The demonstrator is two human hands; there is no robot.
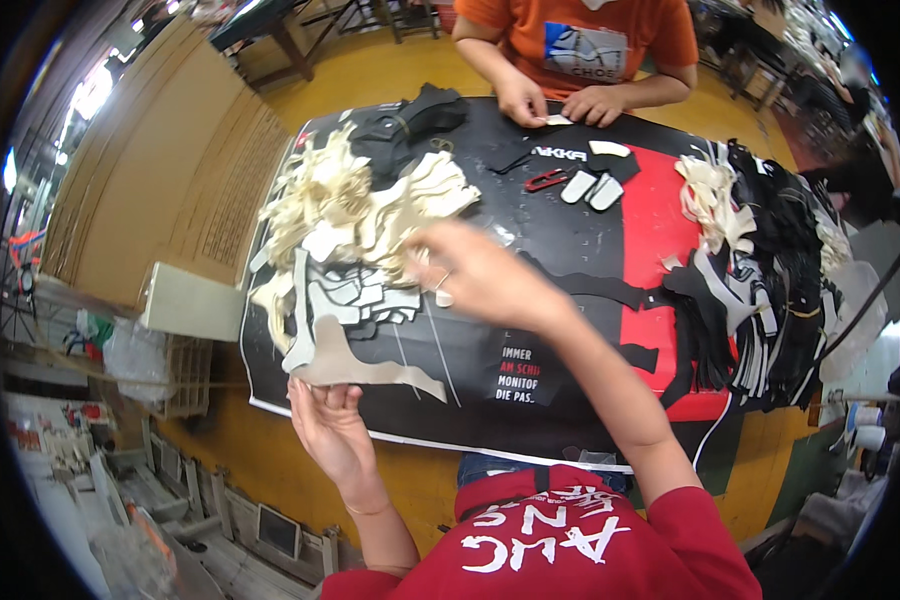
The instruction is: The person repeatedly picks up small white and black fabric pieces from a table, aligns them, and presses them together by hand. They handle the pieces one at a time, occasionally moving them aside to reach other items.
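My left hand (332,425) is at the near left edge of the table, its fingers closed under a flat, curved grey-beige cut piece (355,368) that looks like a shoe-upper part. My right hand (485,275) reaches across the middle of the table, smeared by motion. Its fingers are beside a heap of cream cut pieces (425,205); whether they grip anything is unclear. Small white dark-edged pieces (365,300) lie in a loose pile between my hands. Another cream heap (315,185) spreads along the left side.
Across the table, a person in an orange shirt (580,40) handles a small pale piece. Red thread snips (546,180) lie near white pieces (604,190). Black cut pieces (410,115) sit at the far left; black bundles (770,240) crowd the right. Cardboard (150,150) stands left.
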